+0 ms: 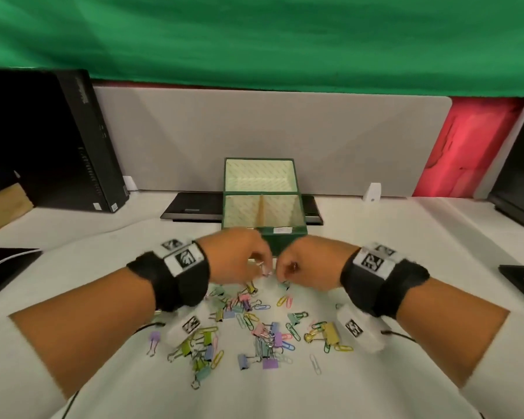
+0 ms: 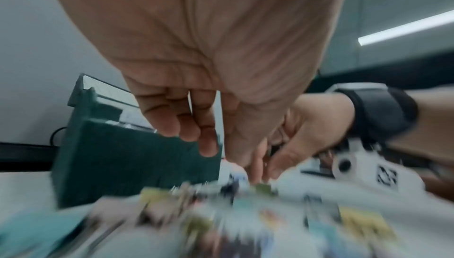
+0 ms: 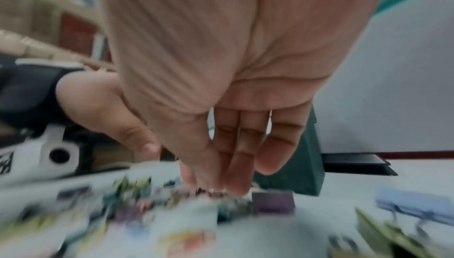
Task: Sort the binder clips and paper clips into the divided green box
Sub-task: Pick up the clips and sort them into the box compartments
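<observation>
The green box stands open at the back of the white table, its lid upright and a divider splitting it into two compartments, both bare. Coloured binder clips and paper clips lie scattered in front of it. Both hands hover at the pile's far edge, just before the box. My left hand pinches a small pink clip between thumb and forefinger, a little above the table. Beside it my right hand points down and pinches a teal binder clip at the table. Both wrist views are blurred; the box shows behind the fingers.
A black computer tower stands back left. A flat black device lies behind the box against a grey partition. Dark flat items sit at the left edge and right edge of the table.
</observation>
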Demonstrator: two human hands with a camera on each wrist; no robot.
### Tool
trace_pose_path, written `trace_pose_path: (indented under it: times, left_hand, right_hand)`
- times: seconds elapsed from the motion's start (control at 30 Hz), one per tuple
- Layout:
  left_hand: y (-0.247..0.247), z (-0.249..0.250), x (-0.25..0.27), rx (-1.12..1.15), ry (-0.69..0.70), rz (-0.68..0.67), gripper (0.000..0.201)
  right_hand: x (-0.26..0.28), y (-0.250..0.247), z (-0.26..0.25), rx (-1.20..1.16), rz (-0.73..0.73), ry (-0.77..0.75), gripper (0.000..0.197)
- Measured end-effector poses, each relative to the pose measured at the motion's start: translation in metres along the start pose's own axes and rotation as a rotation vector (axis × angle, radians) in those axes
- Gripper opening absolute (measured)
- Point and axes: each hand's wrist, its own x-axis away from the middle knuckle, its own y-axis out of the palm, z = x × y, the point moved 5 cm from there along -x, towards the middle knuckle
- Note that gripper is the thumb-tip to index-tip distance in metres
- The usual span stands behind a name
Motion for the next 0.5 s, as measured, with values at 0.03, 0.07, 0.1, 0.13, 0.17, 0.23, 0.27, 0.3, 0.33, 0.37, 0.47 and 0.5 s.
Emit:
trace_pose_path:
  times: [0.03,0.07,0.1,0.13,0.17,0.23,0.27,0.3,0.33,0.37,0.47,0.5]
  left_hand:
    - [0.013,-0.001,0.009,-0.105,0.013,-0.066,0.023]
    - [0.022,0.000,0.016,-0.183,0.029,-0.106,0.029]
    - [0.030,0.001,0.021,-0.220,0.028,-0.121,0.036]
    - [0.035,0.000,0.024,-0.223,0.003,-0.120,0.040]
    - [0.039,-0.002,0.027,-0.200,-0.017,-0.101,0.042]
    - [0.040,-0.006,0.031,-0.137,-0.061,-0.048,0.038]
    - [0.040,-0.009,0.034,-0.117,-0.082,-0.037,0.035]
    - [0.041,-0.012,0.036,-0.110,-0.101,-0.035,0.033]
    - [0.041,-0.013,0.039,-0.105,-0.115,-0.036,0.031]
    - [0.042,-0.015,0.042,-0.098,-0.127,-0.037,0.028]
    - [0.041,-0.017,0.048,-0.085,-0.116,-0.004,0.018]
    - [0.040,-0.018,0.051,-0.080,-0.120,0.008,0.017]
  right_hand:
    - [0.002,0.012,-0.003,0.082,-0.050,-0.034,0.031]
    - [0.003,0.020,-0.006,0.144,-0.072,-0.053,0.035]
    - [0.003,0.025,-0.008,0.180,-0.072,-0.066,0.037]
    - [0.002,0.027,-0.009,0.205,-0.072,-0.068,0.037]
    - [0.001,0.027,-0.011,0.223,-0.067,-0.062,0.036]
    - [-0.001,0.027,-0.012,0.244,-0.078,-0.037,0.034]
    - [-0.001,0.027,-0.013,0.248,-0.082,-0.032,0.032]
    - [-0.002,0.027,-0.015,0.249,-0.080,-0.025,0.030]
    - [-0.003,0.027,-0.017,0.248,-0.068,-0.021,0.026]
    - [-0.004,0.028,-0.018,0.242,-0.051,-0.015,0.021]
    - [-0.006,0.033,-0.017,0.211,-0.039,0.028,0.012]
    - [-0.005,0.034,-0.016,0.199,-0.050,0.041,0.012]
